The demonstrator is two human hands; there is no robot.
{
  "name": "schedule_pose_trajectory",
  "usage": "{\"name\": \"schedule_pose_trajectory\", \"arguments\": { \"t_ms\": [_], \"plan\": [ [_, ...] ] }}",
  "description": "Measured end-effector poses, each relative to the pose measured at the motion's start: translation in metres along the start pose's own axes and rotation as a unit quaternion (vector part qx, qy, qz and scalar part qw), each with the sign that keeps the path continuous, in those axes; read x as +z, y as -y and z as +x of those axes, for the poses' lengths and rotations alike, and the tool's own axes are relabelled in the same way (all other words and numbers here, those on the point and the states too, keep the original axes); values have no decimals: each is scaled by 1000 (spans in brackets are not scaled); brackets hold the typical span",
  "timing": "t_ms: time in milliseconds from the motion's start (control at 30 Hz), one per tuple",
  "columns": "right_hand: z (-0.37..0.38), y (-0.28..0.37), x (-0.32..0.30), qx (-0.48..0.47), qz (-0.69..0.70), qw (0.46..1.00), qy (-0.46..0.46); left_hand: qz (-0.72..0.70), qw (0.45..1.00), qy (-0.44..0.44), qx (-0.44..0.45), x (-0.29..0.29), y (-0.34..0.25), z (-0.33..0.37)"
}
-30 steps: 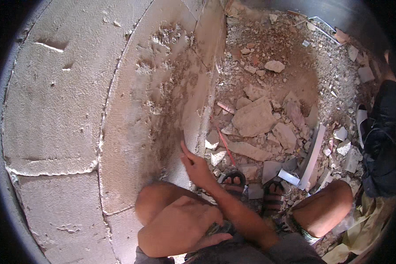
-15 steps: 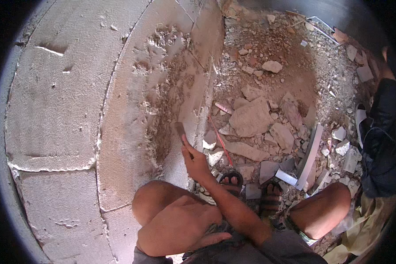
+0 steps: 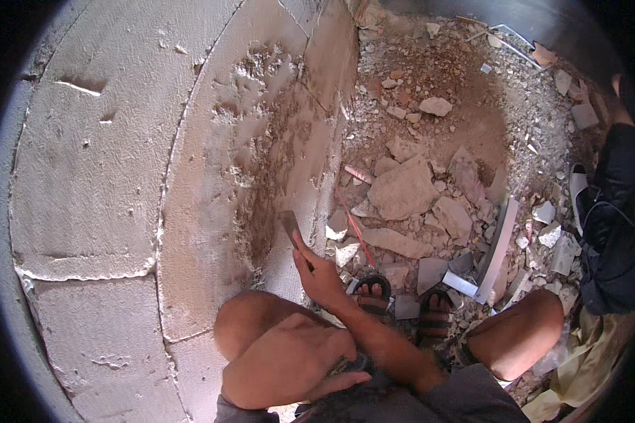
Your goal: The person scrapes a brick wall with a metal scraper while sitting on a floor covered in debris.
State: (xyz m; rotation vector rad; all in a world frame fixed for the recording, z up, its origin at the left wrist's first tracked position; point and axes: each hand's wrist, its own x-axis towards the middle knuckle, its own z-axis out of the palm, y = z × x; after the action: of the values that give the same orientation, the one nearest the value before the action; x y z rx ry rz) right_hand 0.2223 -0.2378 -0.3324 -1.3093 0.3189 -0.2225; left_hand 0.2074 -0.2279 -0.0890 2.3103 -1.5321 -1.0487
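Observation:
My right hand (image 3: 322, 280) is closed round a short, flat tool with a dull grey-brown blade (image 3: 288, 225), perhaps a scraper or chisel; its handle is mostly hidden in the fingers. The blade is raised close to the foot of the wall (image 3: 190, 254), beside a rough, crumbling brown patch (image 3: 261, 162). I cannot tell whether it touches. My left hand (image 3: 328, 352) rests by my bent left knee with its thumb apart from the fingers, and no object shows in it.
Broken slabs (image 3: 402, 189), stones and dust cover the ground right of the wall. A red strip (image 3: 356, 229) and a pale curved piece (image 3: 497, 250) lie among them, near my sandalled feet (image 3: 372, 290). Another person's dark-clothed leg (image 3: 607, 211) is at the right edge.
My right hand and the tool have moved slightly down, toward me. My left hand stays by the knee.

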Motion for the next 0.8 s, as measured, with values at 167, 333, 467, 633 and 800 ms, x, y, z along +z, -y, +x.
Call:
{"name": "schedule_pose_trajectory", "arguments": {
  "t_ms": [167, 333, 467, 633, 800],
  "plan": [
    [36, -14, 7, 39, -28, 999, 8, -6, 1000, -3, 4, 1, -1, 3],
    [15, 18, -14, 17, -6, 1000, 8, -14, 1000, -5, 27, 4, 0, -7],
    [31, 17, -17, 57, -34, 997, 47, 11, 1000, 2, 0, -3, -6, -1],
    [37, 10, -15, 0, -28, 1000, 9, 23, 1000, -16, 5, 7, -7, -3],
    [32, 17, -13, 17, -20, 999, 24, 4, 999, -33, 11, 4, -7, -4]
  ]
}}
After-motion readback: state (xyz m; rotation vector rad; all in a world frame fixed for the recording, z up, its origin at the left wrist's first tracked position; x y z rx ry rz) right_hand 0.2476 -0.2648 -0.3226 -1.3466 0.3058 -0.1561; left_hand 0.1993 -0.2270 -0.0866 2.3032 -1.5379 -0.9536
